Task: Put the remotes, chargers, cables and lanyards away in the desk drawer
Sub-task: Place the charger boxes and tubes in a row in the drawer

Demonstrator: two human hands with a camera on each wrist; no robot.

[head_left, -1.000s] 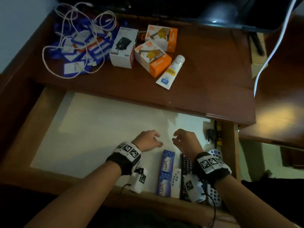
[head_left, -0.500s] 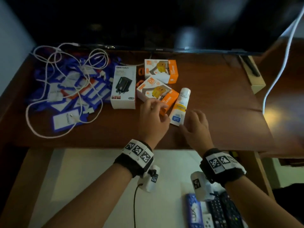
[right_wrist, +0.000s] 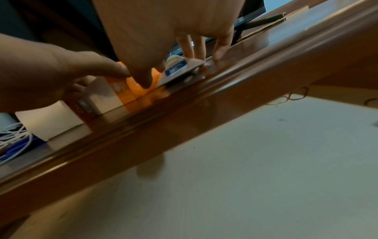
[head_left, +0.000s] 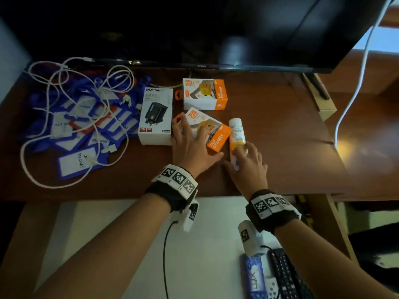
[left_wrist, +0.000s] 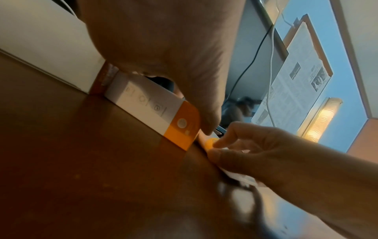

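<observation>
Orange charger box [head_left: 218,137] under the spread left hand [head_left: 190,147]; right hand [head_left: 248,167] — curled — pinches the white tube [head_left: 237,132].

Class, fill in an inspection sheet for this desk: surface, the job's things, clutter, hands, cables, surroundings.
Surface: glossy brown wooden desk top.
Job's things: near orange box and tube lie side by side.
Clutter: white box, far orange box, heap of blue badge holders.
Hands: left hand lies spread over the near orange box; right hand pinches the tube.
Cables: white cables loop over the badge holders; another white cable hangs at right.
Surroundings: dark screen behind; open drawer below, holding remotes.
</observation>
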